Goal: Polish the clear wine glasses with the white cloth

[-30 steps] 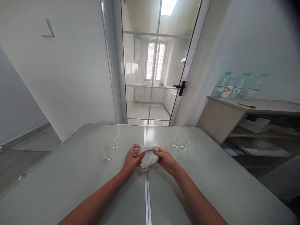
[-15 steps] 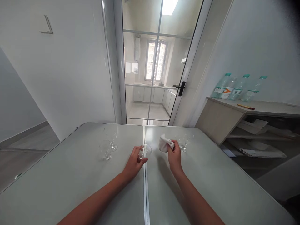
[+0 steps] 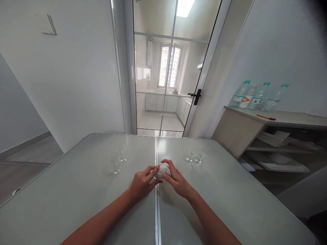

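Note:
Over the table's centre seam, my left hand (image 3: 145, 180) is closed around a clear stemmed glass (image 3: 158, 173), which lies tipped toward the right. My right hand (image 3: 178, 179) grips a white cloth (image 3: 168, 169) and presses it in at the mouth of that glass. White fabric shows through the bowl. Fingers hide the glass's stem and base. Left of my hands stand two clear stemmed glasses, a nearer glass (image 3: 114, 163) and a farther glass (image 3: 123, 156). Two more stand upright on the right, one glass (image 3: 190, 156) close beside another glass (image 3: 199, 157).
The pale table (image 3: 84, 197) has a metal seam (image 3: 157, 211) down its middle. Beyond its far edge is a glass door (image 3: 163, 115) with a black handle (image 3: 196, 97). At right, a shelf unit (image 3: 230, 126) bears several plastic bottles (image 3: 258, 96) and a brush (image 3: 266, 117).
My right hand has moved left and down, bringing the cloth from the air into the glass's mouth. My left hand still holds the glass.

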`<state>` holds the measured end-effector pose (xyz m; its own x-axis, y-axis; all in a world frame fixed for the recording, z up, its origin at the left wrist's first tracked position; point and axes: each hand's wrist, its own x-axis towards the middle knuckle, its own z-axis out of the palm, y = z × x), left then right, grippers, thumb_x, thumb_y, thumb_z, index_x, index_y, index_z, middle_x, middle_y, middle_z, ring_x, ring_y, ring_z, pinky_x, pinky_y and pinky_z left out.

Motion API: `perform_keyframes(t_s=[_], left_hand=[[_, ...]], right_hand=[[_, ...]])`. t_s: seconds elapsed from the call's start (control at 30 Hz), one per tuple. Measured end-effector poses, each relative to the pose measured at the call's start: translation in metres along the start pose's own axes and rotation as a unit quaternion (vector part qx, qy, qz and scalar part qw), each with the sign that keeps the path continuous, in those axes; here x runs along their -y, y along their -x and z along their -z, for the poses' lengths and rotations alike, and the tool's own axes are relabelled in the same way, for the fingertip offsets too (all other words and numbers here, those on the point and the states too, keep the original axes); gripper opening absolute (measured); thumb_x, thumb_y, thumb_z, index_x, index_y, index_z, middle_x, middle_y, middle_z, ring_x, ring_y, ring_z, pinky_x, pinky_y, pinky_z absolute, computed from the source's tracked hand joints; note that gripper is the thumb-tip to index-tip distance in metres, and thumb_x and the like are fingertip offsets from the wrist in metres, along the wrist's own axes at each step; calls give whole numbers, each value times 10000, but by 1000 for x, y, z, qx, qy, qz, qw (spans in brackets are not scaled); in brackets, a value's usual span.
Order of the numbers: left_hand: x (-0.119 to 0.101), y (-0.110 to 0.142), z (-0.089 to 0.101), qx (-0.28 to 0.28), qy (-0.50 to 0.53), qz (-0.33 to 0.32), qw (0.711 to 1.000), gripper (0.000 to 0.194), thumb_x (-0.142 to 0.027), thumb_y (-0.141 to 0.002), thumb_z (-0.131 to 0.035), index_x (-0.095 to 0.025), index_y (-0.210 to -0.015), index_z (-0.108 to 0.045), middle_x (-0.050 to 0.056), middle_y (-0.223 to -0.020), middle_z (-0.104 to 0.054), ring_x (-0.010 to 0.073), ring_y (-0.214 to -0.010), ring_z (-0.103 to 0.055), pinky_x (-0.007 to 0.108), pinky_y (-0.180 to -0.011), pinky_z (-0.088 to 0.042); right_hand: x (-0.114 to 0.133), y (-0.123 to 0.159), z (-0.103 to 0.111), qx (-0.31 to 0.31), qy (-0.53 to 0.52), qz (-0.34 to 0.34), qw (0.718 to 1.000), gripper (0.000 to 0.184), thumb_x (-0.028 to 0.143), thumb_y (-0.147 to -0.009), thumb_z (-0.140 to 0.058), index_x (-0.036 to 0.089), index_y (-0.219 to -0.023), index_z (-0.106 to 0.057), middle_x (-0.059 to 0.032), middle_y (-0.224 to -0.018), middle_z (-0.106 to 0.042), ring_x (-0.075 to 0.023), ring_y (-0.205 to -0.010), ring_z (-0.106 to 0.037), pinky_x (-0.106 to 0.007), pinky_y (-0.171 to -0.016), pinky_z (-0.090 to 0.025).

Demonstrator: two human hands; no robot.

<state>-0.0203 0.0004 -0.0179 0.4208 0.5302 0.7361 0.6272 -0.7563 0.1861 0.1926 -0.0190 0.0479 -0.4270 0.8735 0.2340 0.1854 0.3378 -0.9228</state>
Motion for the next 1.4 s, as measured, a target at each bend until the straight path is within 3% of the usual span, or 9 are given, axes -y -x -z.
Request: perform_keyframes(t_s=[0.3, 0.43, 0.57, 0.67, 0.87, 1.03, 1.13, 1.27, 1.4], left_hand=[[-1, -7, 5, 3, -46, -66, 997, 443, -369, -918, -707, -237, -1337, -650, 107, -1143, -778, 218, -844, -767, 293, -718, -554], [-3, -6, 3, -4, 105, 87, 991, 483, -410, -859, -764, -239, -1305, -686, 78, -994, -794, 158, -653, -696, 274, -639, -544], [0, -4, 0, 43, 348, 228, 908, 516, -449, -795, -810, -203, -1242, -734, 45, -835, -740, 104, -551, -571, 243, -557, -501], [1, -7, -2, 83, 435, 271, 854, 525, -470, -777, -812, -155, -1193, -757, 49, -810, -699, 103, -543, -550, 245, -534, -480], [-8, -14, 1, 91, 311, 241, 915, 484, -405, -875, -702, -209, -1317, -685, 36, -820, -715, 131, -627, -560, 267, -643, -489], [-8, -15, 0, 68, 283, 281, 914, 537, -345, -778, -779, -251, -1299, -690, 27, -874, -722, 105, -566, -503, 256, -607, -459], [-6, -14, 0, 80, 373, 309, 871, 535, -358, -770, -798, -208, -1276, -713, 4, -757, -658, 88, -549, -443, 236, -565, -400], [-5, -14, -2, 138, 518, 352, 767, 648, -409, -706, -865, -120, -1266, -712, -2, -664, -606, 76, -531, -397, 223, -514, -309], [-7, -13, -3, 150, 570, 366, 720, 690, -420, -683, -885, -101, -1268, -703, -24, -582, -571, 54, -489, -316, 216, -482, -223]], right_hand=[[-27, -15, -6, -139, -243, -182, 943, 376, 502, -910, -564, 230, -1169, -555, 24, -756, -524, -166, -678, -482, -268, -631, -365], [-19, -10, -7, -129, -59, -46, 989, 385, 450, -935, -583, 258, -1266, -540, 26, -781, -557, -170, -695, -501, -286, -681, -403], [-9, -3, 3, -5, 142, 139, 980, 348, 351, -938, -597, 268, -1275, -611, -9, -832, -652, -194, -741, -527, -370, -841, -438], [-9, -1, 11, 51, 178, 203, 962, 382, 303, -932, -603, 275, -1313, -598, -2, -838, -672, -185, -728, -523, -426, -956, -406], [-21, -10, 0, -104, 31, 29, 994, 325, 338, -903, -633, 252, -1215, -597, 25, -788, -565, -162, -673, -492, -280, -648, -414], [-28, -22, -9, -185, -4, -14, 983, 354, 377, -866, -665, 232, -1179, -587, 40, -737, -475, -158, -655, -450, -272, -629, -394], [-24, -17, -2, -130, 34, 30, 990, 333, 418, -932, -592, 240, -1213, -603, 39, -715, -483, -151, -629, -429, -273, -622, -374], [-19, -4, 11, -69, 86, 107, 988, 338, 487, -990, -479, 236, -1103, -675, -20, -817, -608, -174, -679, -498, -303, -656, -398], [-22, 0, 17, -49, 134, 168, 975, 375, 534, -976, -464, 243, -1030, -694, -75, -866, -662, -257, -861, -560, -383, -780, -457]])
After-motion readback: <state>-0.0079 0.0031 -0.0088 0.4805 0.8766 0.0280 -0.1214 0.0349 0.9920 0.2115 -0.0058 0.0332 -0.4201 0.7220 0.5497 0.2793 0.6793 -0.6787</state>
